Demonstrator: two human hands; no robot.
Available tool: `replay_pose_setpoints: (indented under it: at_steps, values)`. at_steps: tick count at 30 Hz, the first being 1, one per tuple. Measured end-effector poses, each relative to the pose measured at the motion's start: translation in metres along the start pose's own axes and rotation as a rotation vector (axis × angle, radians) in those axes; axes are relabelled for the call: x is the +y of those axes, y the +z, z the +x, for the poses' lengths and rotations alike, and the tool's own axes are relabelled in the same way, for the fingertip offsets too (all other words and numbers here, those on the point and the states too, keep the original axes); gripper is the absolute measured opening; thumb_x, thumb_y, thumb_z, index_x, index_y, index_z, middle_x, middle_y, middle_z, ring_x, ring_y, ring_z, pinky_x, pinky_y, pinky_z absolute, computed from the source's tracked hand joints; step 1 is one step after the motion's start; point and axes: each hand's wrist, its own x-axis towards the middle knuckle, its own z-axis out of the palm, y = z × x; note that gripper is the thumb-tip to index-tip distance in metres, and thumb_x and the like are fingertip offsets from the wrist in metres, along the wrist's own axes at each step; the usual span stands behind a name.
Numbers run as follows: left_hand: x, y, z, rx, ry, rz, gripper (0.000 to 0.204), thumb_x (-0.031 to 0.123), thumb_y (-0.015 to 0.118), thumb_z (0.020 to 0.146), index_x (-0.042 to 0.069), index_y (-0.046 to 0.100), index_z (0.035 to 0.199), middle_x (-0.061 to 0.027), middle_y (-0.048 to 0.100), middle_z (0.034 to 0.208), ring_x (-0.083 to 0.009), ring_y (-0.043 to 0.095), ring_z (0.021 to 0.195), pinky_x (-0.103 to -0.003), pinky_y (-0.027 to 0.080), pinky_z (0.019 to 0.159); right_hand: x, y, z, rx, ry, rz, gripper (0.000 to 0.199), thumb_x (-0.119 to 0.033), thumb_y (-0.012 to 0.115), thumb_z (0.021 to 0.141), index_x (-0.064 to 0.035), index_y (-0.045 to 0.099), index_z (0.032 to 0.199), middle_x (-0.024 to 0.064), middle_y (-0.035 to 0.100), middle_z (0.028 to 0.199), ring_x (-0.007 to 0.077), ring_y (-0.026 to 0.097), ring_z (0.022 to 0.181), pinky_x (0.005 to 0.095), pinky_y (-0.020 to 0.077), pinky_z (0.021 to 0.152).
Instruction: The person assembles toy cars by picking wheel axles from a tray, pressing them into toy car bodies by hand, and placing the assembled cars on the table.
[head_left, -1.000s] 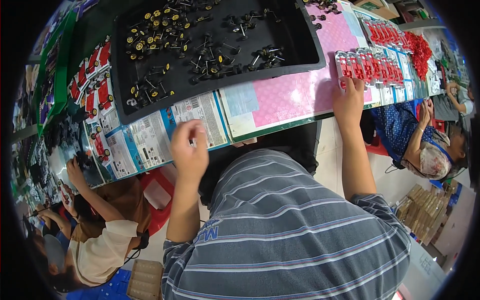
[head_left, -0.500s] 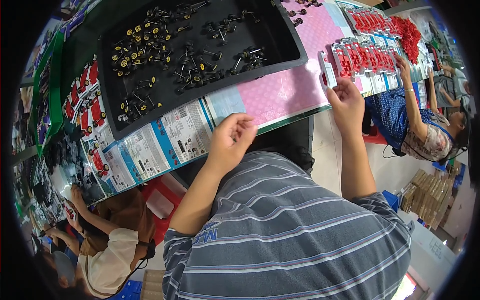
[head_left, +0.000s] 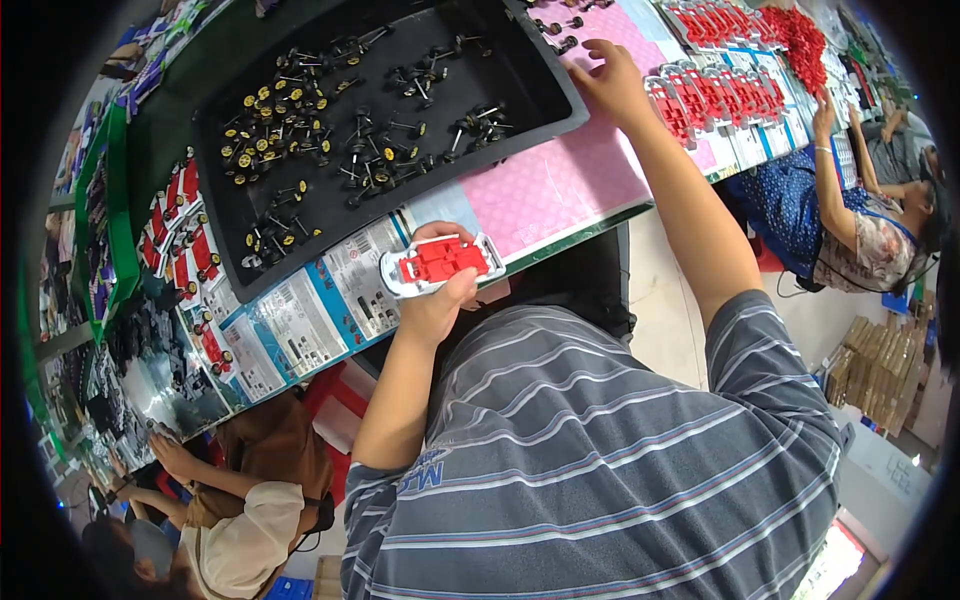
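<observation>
In my left hand (head_left: 436,312) is a toy car body (head_left: 445,262), white-rimmed with a red inside facing up, gripped between thumb and fingers above the table's front edge. My right hand (head_left: 615,85) is stretched out over the right rim of a large black tray (head_left: 520,150); thumb and fingers are apart and nothing shows in them. Just beyond its fingertips lie several wheel axles (head_left: 562,44) on the pink table cover. Many more wheel axles (head_left: 290,95), black with some yellow hubs, are scattered in the tray.
Rows of red-and-white car bodies (head_left: 718,100) stand at the right, beside a heap of small red parts (head_left: 797,45). Wheeled red cars (head_left: 180,225) lie left of the tray. A co-worker (head_left: 860,220) sits at the right, another (head_left: 240,520) at the lower left.
The white-edged car body by my right hand is gone from there, and my left hand, empty before, now holds a car body. My right hand has moved up and left to the tray's rim.
</observation>
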Motion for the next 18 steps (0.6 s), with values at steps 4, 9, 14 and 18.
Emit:
replay_pose_setpoints:
  at_steps: [4,9,14,18]
  values:
    - [-0.006,-0.009,-0.01,0.045,0.06,0.112,0.062,0.01,0.075,0.08,0.01,0.042,0.133,-0.0085,0.053,0.124,-0.0115,0.058,0.091,-0.021,0.047,0.061,-0.007,0.03,0.017,0.005,-0.114,-0.061,0.051,-0.034,0.076,0.082,-0.0052,0.065,0.122,0.0233,0.061,0.118,0.0413,0.062,0.107,0.0447,0.0516,0.091]
    - [-0.011,-0.008,-0.008,0.066,0.117,0.157,0.063,0.014,0.075,0.081,0.008,0.042,0.134,-0.0093,0.052,0.127,-0.0134,0.059,0.098,-0.024,0.049,0.065,0.004,0.04,0.033,0.092,-0.165,-0.114,0.041,-0.013,0.073,0.081,-0.0068,0.066,0.121,0.0203,0.065,0.119,0.0376,0.065,0.106,0.0414,0.0513,0.092]
    - [-0.004,-0.014,-0.007,-0.003,0.066,-0.082,0.072,0.024,0.077,0.085,0.009,0.038,0.144,-0.0132,0.054,0.128,-0.0176,0.06,0.095,-0.028,0.049,0.064,-0.012,0.019,0.021,-0.133,0.15,-0.019,0.034,-0.026,0.075,0.088,-0.0056,0.069,0.115,0.0181,0.073,0.101,0.0273,0.072,0.082,0.036,0.0558,0.077]
    - [-0.003,-0.01,-0.001,-0.051,0.097,-0.086,0.071,0.023,0.077,0.086,0.008,0.039,0.144,-0.0165,0.053,0.136,-0.0208,0.061,0.1,-0.032,0.05,0.068,0.015,-0.001,-0.002,-0.017,0.177,0.217,0.034,-0.029,0.077,0.087,-0.0033,0.071,0.109,0.0147,0.075,0.097,0.023,0.074,0.084,0.0324,0.0559,0.077]
